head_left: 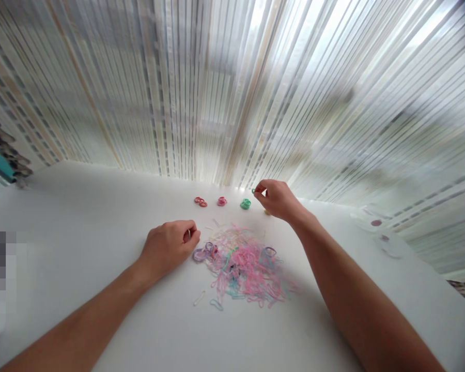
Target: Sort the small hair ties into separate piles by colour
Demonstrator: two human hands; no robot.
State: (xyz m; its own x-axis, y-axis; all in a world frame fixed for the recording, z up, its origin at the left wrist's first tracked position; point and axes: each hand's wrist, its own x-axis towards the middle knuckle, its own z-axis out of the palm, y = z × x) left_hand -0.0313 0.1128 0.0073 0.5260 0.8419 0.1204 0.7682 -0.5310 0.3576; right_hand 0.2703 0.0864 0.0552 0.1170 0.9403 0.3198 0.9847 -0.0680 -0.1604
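Observation:
My right hand point(277, 199) pinches a small green elastic band point(253, 191) between thumb and forefinger, just above and right of a small heap of green elastic bands point(245, 204). Under that hand a bit of a yellow band point(267, 212) peeks out, mostly hidden. My left hand point(172, 242) rests on the table with thumb and forefinger pressed together; whatever they hold, if anything, does not show. Right beside it lie purple elastic bands point(204, 253), at the left edge of a loose, mixed pile of pink, teal and clear bands point(248, 263).
Red bands point(200, 202) and pink bands point(221, 201) form separate groups left of the green heap on the white table point(81, 222). Two stray bands lie in front of the pile. A striped string curtain point(201, 103) hangs along the table's far edge. Clear plastic items point(375, 223) sit at right.

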